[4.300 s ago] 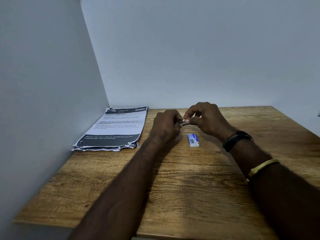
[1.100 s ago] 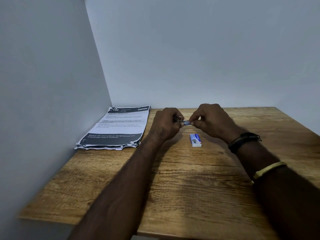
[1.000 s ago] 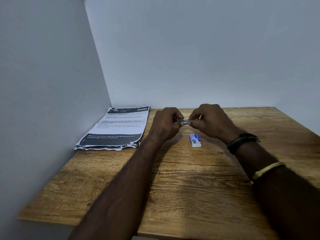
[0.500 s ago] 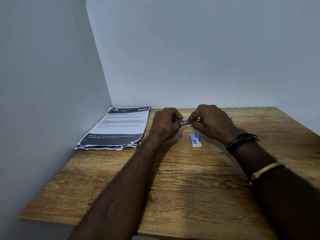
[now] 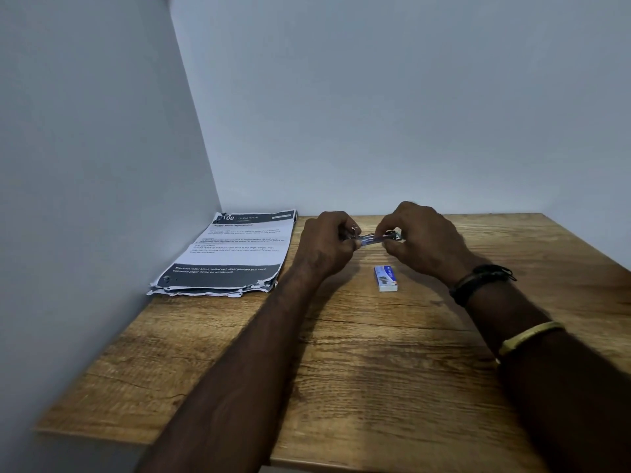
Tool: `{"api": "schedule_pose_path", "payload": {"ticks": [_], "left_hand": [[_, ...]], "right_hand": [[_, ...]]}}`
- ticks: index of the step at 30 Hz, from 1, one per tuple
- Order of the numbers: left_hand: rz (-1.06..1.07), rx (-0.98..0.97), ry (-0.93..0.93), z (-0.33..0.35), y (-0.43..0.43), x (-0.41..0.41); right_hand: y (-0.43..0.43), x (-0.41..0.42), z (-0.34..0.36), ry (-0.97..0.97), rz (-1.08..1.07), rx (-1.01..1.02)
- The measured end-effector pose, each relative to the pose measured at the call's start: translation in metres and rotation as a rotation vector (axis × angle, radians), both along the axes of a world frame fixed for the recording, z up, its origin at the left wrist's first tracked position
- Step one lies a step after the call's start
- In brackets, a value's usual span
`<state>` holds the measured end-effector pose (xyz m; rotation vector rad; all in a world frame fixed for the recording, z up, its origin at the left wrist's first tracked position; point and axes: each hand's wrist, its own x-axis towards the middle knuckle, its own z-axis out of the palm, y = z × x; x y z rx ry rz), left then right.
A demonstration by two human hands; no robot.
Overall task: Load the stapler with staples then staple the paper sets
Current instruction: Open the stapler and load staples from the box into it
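Two hands hold the small stapler [image 5: 374,237] just above the worktop [image 5: 375,370]; left hand [image 5: 326,247] grips one end, right hand [image 5: 425,240] pinches the other; best kept level, strip slid straight in; staple box [image 5: 386,278] near, papers [image 5: 235,254] at left; the hands hide the tray; staples too small to see.

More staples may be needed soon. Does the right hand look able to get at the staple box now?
Probably, once it lets go: the right hand grips the stapler with the left hand, but the staple box lies uncovered on the table close by.
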<state>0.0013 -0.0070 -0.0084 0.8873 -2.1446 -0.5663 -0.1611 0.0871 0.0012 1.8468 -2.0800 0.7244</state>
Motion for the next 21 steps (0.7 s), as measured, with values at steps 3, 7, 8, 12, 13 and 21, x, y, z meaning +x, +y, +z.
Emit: {"api": "schedule_pose_path", "payload": {"ticks": [3, 7, 8, 12, 13, 21], "left_hand": [[-0.002, -0.006, 0.002, -0.001, 0.0, -0.001], [-0.011, -0.006, 0.023, -0.001, -0.002, -0.001], [-0.014, -0.009, 0.025, -0.001, -0.002, 0.0], [-0.035, -0.026, 0.027, -0.001, -0.002, 0.0], [-0.039, -0.028, 0.023, -0.001, -0.002, 0.001], [-0.049, -0.019, 0.017, -0.001, -0.002, 0.001]], "right_hand": [[0.001, -0.001, 0.001, -0.013, -0.004, -0.008], [0.0, -0.004, -0.002, -0.081, 0.025, -0.041], [-0.001, -0.005, -0.003, -0.11, 0.046, -0.056], [-0.001, -0.009, -0.005, -0.185, 0.127, -0.075], [-0.001, -0.01, -0.005, -0.19, 0.134, -0.066], [-0.003, -0.014, -0.002, -0.279, 0.085, -0.036]]}}
